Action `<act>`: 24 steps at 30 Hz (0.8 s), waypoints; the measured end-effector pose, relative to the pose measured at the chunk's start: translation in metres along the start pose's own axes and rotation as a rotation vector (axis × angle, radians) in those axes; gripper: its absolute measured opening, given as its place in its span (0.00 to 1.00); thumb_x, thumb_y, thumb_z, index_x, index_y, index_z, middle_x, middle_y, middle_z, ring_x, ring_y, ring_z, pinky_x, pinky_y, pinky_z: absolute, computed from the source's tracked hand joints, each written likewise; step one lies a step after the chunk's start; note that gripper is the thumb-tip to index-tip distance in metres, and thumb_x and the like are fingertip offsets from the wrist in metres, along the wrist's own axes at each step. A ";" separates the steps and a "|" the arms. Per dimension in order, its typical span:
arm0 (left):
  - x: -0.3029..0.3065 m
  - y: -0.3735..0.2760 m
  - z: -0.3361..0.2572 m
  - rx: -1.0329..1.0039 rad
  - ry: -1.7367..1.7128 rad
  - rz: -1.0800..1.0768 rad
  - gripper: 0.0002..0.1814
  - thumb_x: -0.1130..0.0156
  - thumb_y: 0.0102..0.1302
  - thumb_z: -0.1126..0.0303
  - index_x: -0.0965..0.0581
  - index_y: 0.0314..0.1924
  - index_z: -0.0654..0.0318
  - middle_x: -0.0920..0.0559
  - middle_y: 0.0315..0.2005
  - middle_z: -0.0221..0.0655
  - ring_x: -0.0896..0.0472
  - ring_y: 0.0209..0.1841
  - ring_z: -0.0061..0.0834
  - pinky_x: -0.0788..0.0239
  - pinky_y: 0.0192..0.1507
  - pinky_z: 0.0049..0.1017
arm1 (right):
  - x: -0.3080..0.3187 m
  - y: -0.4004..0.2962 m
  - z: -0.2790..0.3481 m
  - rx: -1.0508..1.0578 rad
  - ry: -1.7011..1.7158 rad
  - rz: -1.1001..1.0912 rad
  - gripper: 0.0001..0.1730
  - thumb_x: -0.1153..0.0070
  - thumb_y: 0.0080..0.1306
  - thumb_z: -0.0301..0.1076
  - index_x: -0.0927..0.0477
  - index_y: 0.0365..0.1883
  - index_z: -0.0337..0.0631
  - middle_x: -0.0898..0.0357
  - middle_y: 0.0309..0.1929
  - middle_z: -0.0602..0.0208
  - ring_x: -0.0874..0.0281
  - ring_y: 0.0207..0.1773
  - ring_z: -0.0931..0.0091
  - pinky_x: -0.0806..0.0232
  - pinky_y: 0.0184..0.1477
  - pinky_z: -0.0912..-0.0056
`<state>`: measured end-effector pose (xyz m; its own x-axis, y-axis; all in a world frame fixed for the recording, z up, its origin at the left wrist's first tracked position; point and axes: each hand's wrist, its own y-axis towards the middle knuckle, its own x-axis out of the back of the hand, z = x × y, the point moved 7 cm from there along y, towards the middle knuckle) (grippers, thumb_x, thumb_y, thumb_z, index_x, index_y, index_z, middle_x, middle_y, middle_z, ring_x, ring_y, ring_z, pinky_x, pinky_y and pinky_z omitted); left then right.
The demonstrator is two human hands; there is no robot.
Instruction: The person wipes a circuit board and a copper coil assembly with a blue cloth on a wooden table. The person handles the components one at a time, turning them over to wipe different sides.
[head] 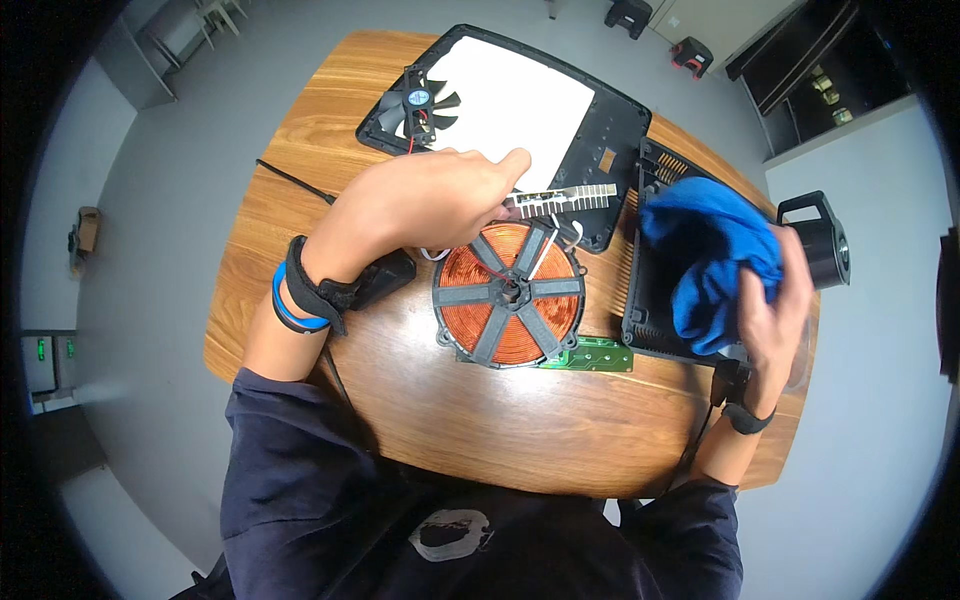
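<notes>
My left hand [431, 195] grips a finned metal heat sink [592, 198], holding it above the far edge of a round copper induction coil [491, 330]. Much of the heat sink's near end is hidden by the fingers. Bunched in my right hand [776, 300] is a blue cloth [709, 240], slightly blurred, over a black plastic housing [649, 300] with slotted walls. The coil has dark radial bars and thin wires at its centre. A green circuit board [600, 355] shows partly from under the coil's near side.
Behind the coil lies a black-framed panel [607, 112] with a white sheet [517, 90] and a cooling fan [418, 105] on it. A black handled mug or jug [825, 244] stands at the right edge of the wooden table [480, 420]. Dark cables [296, 180] run at the left.
</notes>
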<state>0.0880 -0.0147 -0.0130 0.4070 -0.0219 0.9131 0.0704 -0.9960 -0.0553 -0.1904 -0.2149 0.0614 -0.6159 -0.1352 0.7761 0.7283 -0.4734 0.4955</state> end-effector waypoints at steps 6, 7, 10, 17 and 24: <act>0.001 0.005 0.002 0.013 -0.020 -0.013 0.15 0.34 0.85 0.68 0.32 0.56 0.67 0.12 0.33 0.56 0.11 0.44 0.65 0.21 0.46 0.54 | 0.059 -0.028 -0.004 0.186 0.197 -0.544 0.28 0.34 0.63 0.38 0.16 0.59 0.30 0.19 0.63 0.50 0.19 0.64 0.59 0.28 0.74 0.52; 0.002 0.003 0.002 0.016 -0.019 -0.027 0.15 0.35 0.86 0.68 0.32 0.56 0.67 0.12 0.33 0.56 0.11 0.44 0.65 0.21 0.46 0.54 | 0.062 -0.036 -0.007 0.262 0.272 -0.628 0.33 0.33 0.63 0.42 0.17 0.63 0.31 0.19 0.67 0.46 0.17 0.67 0.56 0.27 0.76 0.47; 0.005 0.004 0.001 0.065 -0.019 -0.019 0.14 0.36 0.87 0.67 0.32 0.56 0.66 0.11 0.34 0.57 0.11 0.44 0.65 0.21 0.45 0.55 | 0.049 -0.049 -0.007 0.153 0.404 -0.538 0.41 0.29 0.62 0.50 0.20 0.70 0.35 0.20 0.73 0.41 0.17 0.72 0.52 0.23 0.74 0.42; 0.000 0.008 0.003 0.046 0.011 -0.052 0.15 0.37 0.88 0.65 0.32 0.58 0.65 0.10 0.37 0.55 0.10 0.46 0.64 0.21 0.46 0.56 | -0.061 -0.029 0.078 0.294 0.018 0.558 0.40 0.23 0.71 0.40 0.19 0.81 0.51 0.16 0.73 0.54 0.15 0.70 0.52 0.22 0.71 0.50; 0.017 0.003 -0.008 -0.060 0.201 -0.316 0.16 0.28 0.80 0.62 0.23 0.53 0.65 0.10 0.41 0.47 0.10 0.50 0.58 0.19 0.50 0.51 | -0.078 -0.046 0.111 0.461 -0.215 0.561 0.27 0.22 0.59 0.37 0.09 0.59 0.55 0.18 0.47 0.68 0.18 0.53 0.61 0.28 0.54 0.55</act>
<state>0.0881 -0.0186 0.0060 0.1865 0.2767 0.9427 0.1086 -0.9594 0.2602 -0.1431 -0.0862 0.0214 -0.0778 -0.0535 0.9955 0.9962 0.0345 0.0797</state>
